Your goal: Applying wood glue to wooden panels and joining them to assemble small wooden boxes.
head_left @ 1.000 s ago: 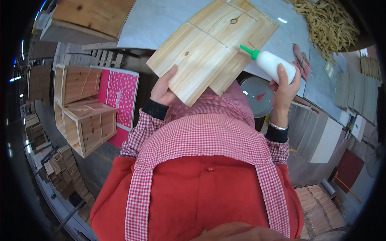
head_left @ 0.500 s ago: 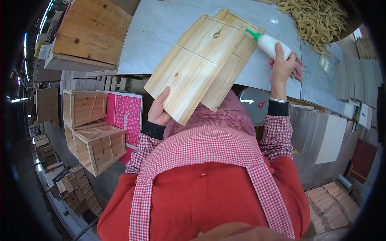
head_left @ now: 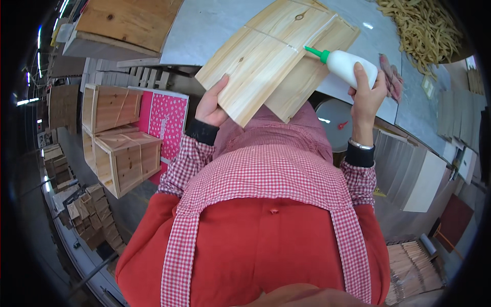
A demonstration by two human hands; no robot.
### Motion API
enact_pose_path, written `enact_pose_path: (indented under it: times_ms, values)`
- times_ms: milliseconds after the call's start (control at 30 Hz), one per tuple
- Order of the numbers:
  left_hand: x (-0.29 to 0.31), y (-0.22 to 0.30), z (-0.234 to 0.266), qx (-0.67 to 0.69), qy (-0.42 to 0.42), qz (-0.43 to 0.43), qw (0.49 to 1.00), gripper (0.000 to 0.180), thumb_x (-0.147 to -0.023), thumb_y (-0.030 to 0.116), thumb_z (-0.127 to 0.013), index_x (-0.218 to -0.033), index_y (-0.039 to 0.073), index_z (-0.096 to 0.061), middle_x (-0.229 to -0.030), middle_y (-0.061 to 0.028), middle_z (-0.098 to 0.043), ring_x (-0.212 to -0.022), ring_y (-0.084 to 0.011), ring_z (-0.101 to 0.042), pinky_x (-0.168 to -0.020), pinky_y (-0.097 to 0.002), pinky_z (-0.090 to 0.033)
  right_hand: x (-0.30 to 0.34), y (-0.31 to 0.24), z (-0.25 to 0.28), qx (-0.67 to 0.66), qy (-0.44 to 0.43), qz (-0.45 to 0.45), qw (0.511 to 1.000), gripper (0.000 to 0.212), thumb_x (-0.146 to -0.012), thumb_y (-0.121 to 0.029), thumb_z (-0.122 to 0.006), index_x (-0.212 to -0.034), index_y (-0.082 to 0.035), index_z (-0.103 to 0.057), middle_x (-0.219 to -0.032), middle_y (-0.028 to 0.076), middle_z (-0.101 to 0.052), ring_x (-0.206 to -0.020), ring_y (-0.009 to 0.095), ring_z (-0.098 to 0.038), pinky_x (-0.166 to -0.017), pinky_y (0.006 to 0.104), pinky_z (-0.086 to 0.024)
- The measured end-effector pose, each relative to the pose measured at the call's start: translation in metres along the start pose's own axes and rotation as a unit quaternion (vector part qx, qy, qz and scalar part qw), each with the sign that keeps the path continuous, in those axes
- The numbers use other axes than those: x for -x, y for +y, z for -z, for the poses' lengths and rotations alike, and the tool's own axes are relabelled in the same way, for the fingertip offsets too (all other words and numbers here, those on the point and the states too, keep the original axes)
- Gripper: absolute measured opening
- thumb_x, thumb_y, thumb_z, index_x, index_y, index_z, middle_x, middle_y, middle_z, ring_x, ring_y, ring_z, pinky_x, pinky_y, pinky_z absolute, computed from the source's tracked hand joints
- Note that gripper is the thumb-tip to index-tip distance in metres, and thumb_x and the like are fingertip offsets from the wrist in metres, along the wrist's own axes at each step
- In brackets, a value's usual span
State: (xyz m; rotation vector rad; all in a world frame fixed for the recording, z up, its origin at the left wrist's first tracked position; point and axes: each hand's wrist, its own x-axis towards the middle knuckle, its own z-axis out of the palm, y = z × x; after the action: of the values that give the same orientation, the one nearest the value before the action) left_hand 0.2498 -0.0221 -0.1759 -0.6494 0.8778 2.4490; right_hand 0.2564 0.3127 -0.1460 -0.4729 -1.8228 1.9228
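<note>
My left hand [head_left: 213, 105] grips the near left edge of a pale wooden board [head_left: 255, 66] with knots and crosswise grooves. A second wooden board [head_left: 307, 82] lies partly beneath it, sticking out on the right. In my right hand [head_left: 368, 94] is a white squeeze bottle [head_left: 348, 66] with a green nozzle [head_left: 317, 53]. The nozzle tip is at the upper board's right edge, by the end of a groove; I cannot tell whether it touches. A white line of what looks like glue [head_left: 321, 29] runs along that edge, beyond the tip.
Under the boards' far part is a pale worktable [head_left: 204, 30]. A pinkish cloth [head_left: 391, 77] lies right of my right hand, with a heap of tan strips [head_left: 424, 30] beyond. Wooden crates [head_left: 128, 153] stand at left; a round grey stool-like surface [head_left: 332, 123] is below the table edge.
The nozzle has moved nearer along the board's right edge, from its far corner to a groove end. A white line now shows along that stretch. The view has shifted a little.
</note>
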Motion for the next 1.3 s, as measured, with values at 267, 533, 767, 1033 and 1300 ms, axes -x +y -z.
enact_pose_path:
  times_ms: [267,533,767,1033,1300]
  values:
    - [-0.016,0.007,-0.01,-0.002,0.0,-0.02,1.0,0.05,-0.096,0.021,-0.054,-0.137,-0.002,-0.036,-0.134,-0.0192,-0.049,-0.121,-0.0298,-0.052,-0.103,-0.0421,-0.044,0.059,-0.017,-0.018,0.027,-0.093,-0.03,0.995,0.033,-0.084,-0.022,-0.072,-0.1,0.001,-0.054,-0.08,0.005,-0.059,-0.059,0.008,-0.053,-0.045,0.0205,-0.042]
    - [-0.026,0.014,-0.015,0.007,-0.025,-0.03,0.999,0.049,-0.096,0.02,-0.054,-0.136,-0.002,-0.038,-0.135,-0.0196,-0.048,-0.123,-0.0302,-0.05,-0.105,-0.0426,-0.043,0.092,-0.016,-0.027,0.055,-0.188,0.042,0.98,0.037,-0.085,-0.028,-0.07,-0.107,-0.002,-0.054,-0.085,0.004,-0.059,-0.063,0.007,-0.054,-0.046,0.0191,-0.043]
    - [-0.033,0.013,-0.017,0.04,-0.037,-0.061,0.997,0.051,-0.093,0.017,-0.059,-0.136,0.0,-0.037,-0.136,-0.0187,-0.047,-0.123,-0.032,-0.05,-0.106,-0.0457,-0.04,0.087,-0.014,-0.038,0.081,-0.123,0.071,0.987,0.035,-0.085,-0.024,-0.07,-0.107,-0.001,-0.053,-0.087,0.005,-0.059,-0.069,0.009,-0.054,-0.054,0.0218,-0.045]
    - [-0.048,0.036,-0.002,0.058,-0.05,-0.091,0.993,0.051,-0.093,0.017,-0.059,-0.136,0.0,-0.038,-0.136,-0.0196,-0.047,-0.124,-0.0318,-0.049,-0.107,-0.0465,-0.039,0.094,-0.023,-0.043,0.006,-0.156,-0.004,0.988,0.036,-0.086,-0.022,-0.068,-0.108,0.001,-0.05,-0.089,0.009,-0.059,-0.067,0.013,-0.056,-0.056,0.025,-0.046]
    - [-0.08,0.118,0.065,-0.008,-0.006,-0.161,0.987,0.052,-0.092,0.017,-0.062,-0.136,0.002,-0.039,-0.135,-0.0182,-0.049,-0.122,-0.0305,-0.051,-0.107,-0.0461,-0.039,0.064,-0.024,-0.027,-0.114,-0.028,-0.016,0.993,0.041,-0.089,-0.029,-0.063,-0.112,0.0,-0.046,-0.083,0.011,-0.059,-0.05,0.013,-0.054,-0.04,0.0233,-0.039]
